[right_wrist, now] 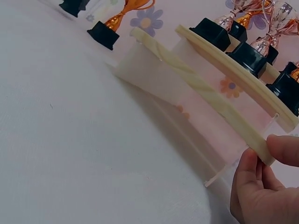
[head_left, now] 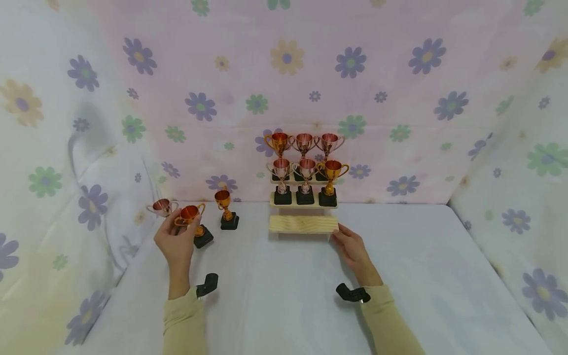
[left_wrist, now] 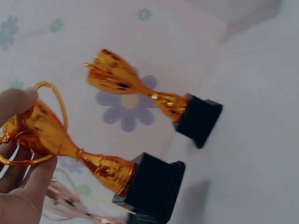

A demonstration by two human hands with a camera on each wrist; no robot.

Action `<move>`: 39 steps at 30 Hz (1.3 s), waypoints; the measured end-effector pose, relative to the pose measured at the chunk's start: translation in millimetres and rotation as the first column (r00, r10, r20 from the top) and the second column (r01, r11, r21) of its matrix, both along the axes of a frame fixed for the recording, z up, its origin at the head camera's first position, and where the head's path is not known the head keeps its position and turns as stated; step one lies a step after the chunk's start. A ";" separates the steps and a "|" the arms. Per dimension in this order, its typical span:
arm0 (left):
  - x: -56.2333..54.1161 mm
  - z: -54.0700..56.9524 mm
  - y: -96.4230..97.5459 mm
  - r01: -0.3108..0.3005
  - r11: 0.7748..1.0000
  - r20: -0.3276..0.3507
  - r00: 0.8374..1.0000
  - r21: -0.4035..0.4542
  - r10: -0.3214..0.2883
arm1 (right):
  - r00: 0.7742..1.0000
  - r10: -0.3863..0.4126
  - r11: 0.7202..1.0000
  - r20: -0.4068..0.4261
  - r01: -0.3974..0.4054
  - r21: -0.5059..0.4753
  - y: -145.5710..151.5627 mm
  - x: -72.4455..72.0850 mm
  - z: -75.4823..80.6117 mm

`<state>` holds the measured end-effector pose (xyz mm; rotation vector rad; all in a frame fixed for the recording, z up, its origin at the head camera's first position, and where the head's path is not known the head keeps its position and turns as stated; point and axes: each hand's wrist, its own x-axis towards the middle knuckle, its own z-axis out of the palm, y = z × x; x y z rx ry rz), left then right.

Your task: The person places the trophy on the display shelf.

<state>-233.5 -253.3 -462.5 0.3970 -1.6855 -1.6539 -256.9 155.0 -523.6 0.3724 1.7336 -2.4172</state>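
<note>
My left hand [head_left: 176, 245] grips a shiny orange-gold trophy [left_wrist: 105, 170] by its cup, with the thumb and fingers at the handles. Its square black base [left_wrist: 152, 186] shows close over the table in the left wrist view. Beside it stands another orange-gold trophy [head_left: 228, 212], and a rose-gold trophy [head_left: 161, 207] is partly hidden behind the hand. At the right end of the lowest wooden step [head_left: 303, 224] of a tiered stand, my right hand [head_left: 355, 250] pinches the board between thumb and fingers. That step is bare.
Three trophies fill the middle step [head_left: 303, 203], two rose-gold and one gold trophy [head_left: 332, 175]. Behind them on the top step are an orange-gold trophy [head_left: 279, 142] and two rose-gold ones. Flowered cloth [head_left: 421, 123] hangs behind and at both sides of the white table [head_left: 275, 296].
</note>
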 end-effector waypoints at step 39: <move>-53.6 15.4 198.5 0.753 0.631 -0.058 0.633 -0.187 -0.772 | 0.999 -0.045 0.999 0.025 0.045 -0.022 -3.6 0.4 1.9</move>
